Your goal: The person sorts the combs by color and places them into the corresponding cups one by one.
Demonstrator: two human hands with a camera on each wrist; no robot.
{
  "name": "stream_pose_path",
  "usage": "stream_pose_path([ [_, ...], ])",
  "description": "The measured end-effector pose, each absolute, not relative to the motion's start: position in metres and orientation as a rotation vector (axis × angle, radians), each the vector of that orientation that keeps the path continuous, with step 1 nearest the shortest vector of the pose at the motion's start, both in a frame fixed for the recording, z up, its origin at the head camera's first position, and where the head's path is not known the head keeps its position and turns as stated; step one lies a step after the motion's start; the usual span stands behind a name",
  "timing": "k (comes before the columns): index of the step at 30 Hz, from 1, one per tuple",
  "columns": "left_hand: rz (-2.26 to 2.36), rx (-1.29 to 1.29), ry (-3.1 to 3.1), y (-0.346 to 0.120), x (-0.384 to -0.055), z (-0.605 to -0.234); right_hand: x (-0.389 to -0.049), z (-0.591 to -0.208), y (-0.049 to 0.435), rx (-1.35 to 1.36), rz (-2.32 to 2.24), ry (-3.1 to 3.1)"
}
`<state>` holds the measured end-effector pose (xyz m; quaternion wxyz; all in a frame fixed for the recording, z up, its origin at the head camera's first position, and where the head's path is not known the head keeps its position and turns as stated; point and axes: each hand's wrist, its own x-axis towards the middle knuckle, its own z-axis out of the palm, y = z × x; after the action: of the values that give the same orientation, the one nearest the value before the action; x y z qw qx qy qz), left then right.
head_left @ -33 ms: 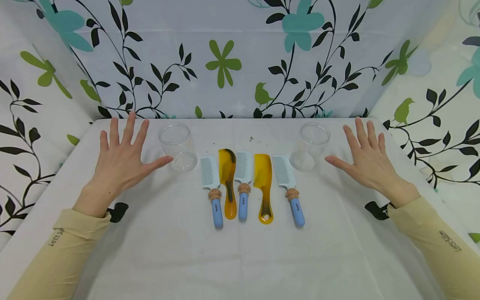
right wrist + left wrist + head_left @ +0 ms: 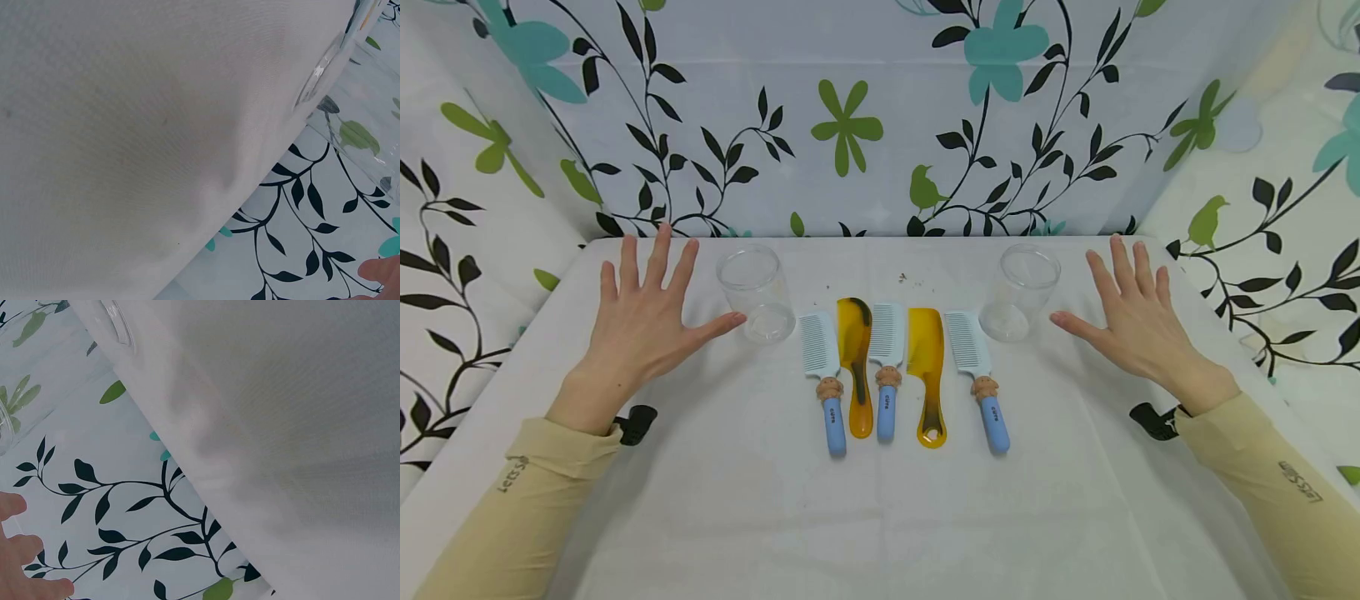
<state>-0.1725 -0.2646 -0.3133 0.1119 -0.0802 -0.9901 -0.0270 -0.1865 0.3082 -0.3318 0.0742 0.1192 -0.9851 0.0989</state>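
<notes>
My left hand [image 2: 643, 321] is spread with straight fingers at the left of the table, its thumb tip overlapping a clear cup [image 2: 756, 296] in the head view. On the right, my other hand [image 2: 1138, 325] is spread too, its thumb pointing at a second clear cup [image 2: 1018, 296]. Neither hand holds anything. Between the cups lies a row of combs: a light blue comb [image 2: 823, 379], a yellow-brown comb [image 2: 856, 367], a middle blue comb [image 2: 887, 367], another amber comb [image 2: 927, 375] and a rightmost blue comb [image 2: 977, 379]. The blue ones have a small figure at the handle.
A white cloth covers the table [image 2: 880, 517]. Behind and at both sides hangs a curtain [image 2: 865, 50] printed with leaves, birds and flowers. Small dark specks [image 2: 902, 277] lie behind the combs. A black strap [image 2: 636, 425] shows at the left wrist.
</notes>
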Motion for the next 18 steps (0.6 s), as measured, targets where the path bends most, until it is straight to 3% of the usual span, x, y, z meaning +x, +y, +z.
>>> stream_pose_path([
  [18, -0.08, -0.283, -2.914, -0.2583, -0.1754, -0.3087, -0.1882, -0.3321, 0.3073, 0.371, 0.285, -2.973],
])
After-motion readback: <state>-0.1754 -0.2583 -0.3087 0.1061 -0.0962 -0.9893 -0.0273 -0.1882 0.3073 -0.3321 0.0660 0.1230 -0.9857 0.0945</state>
